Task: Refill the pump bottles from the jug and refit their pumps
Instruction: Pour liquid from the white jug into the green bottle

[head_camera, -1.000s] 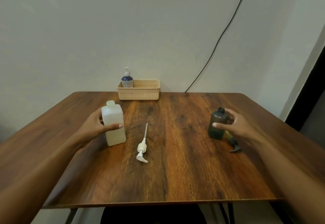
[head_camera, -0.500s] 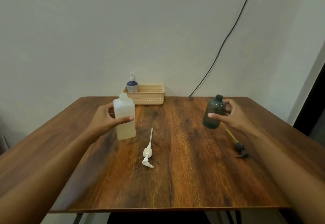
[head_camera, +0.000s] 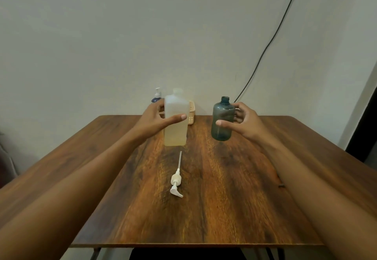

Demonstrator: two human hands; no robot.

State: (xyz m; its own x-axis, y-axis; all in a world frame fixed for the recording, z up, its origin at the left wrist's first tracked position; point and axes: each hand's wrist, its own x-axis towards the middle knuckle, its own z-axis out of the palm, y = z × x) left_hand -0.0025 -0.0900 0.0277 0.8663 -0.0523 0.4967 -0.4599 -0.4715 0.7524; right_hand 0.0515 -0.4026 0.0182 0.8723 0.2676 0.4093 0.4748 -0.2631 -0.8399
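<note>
My left hand (head_camera: 155, 120) grips a translucent white jug (head_camera: 175, 121), upright and lifted above the wooden table (head_camera: 224, 198); yellowish liquid fills its lower half. My right hand (head_camera: 243, 120) holds a dark teal pump bottle (head_camera: 222, 120) with an open neck, also raised, a little to the right of the jug. A white pump (head_camera: 177, 180) with its long tube lies flat on the table in front of both. The dark pump is almost wholly hidden behind my right forearm; only its tip (head_camera: 282, 186) shows.
A beige perforated basket (head_camera: 191, 113) stands at the table's far edge, mostly behind the jug. A blue bottle with a white pump (head_camera: 156, 96) stands by it. A black cable (head_camera: 265, 49) runs down the wall at right.
Both hands have lifted their containers off the table and brought them higher and closer together. The view has tilted up, and my right forearm now covers the dark pump.
</note>
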